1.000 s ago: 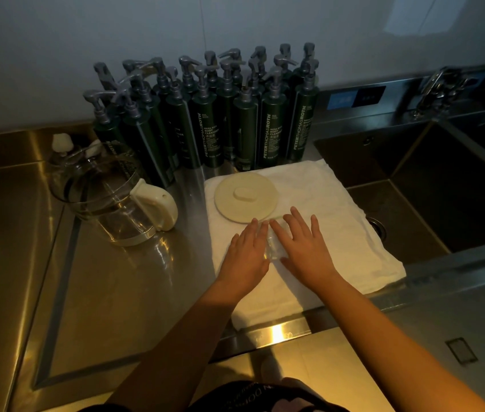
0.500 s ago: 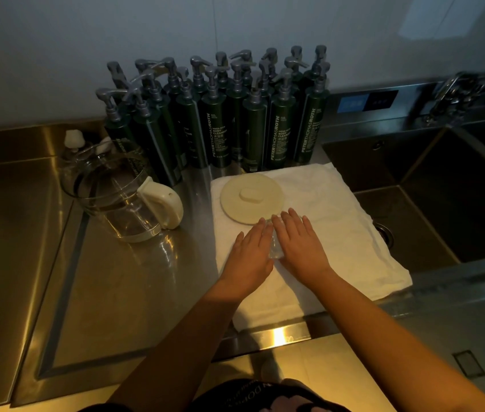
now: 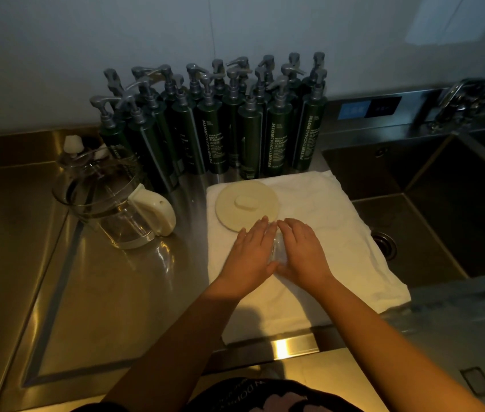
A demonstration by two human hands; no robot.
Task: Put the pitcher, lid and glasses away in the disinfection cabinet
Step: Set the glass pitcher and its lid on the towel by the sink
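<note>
Nearest the viewer, both forearms reach over the bench [image 3: 57, 292] edge onto a white towel [image 3: 339, 221]. The left hand [image 3: 251, 252] and right hand [image 3: 305, 251] cup a clear glass [image 3: 278, 248] lying between them on the towel. The fingers [image 3: 291, 230] of each hand are held together and bent over its flanks, and the thumbs close on its near side. A second earlier the fingers were splayed and the hands stood a little further apart. They have since drawn in, which suggests the glass is being gathered for lifting, though it is not yet raised. Whether a second glass lies hidden under the palms cannot be told.

Just beyond the fingertips, the round cream lid [image 3: 247, 205] lies flat on the towel, untouched. To the left, on bare steel, the clear pitcher [image 3: 107, 203] stands upright with its cream handle toward the towel. Behind are ranked dark pump bottles [image 3: 214, 135]; to the right are the sink [image 3: 443, 221] and the faucet [image 3: 458, 102]. The disinfection cabinet is not in view, so every item remains to be stowed.
</note>
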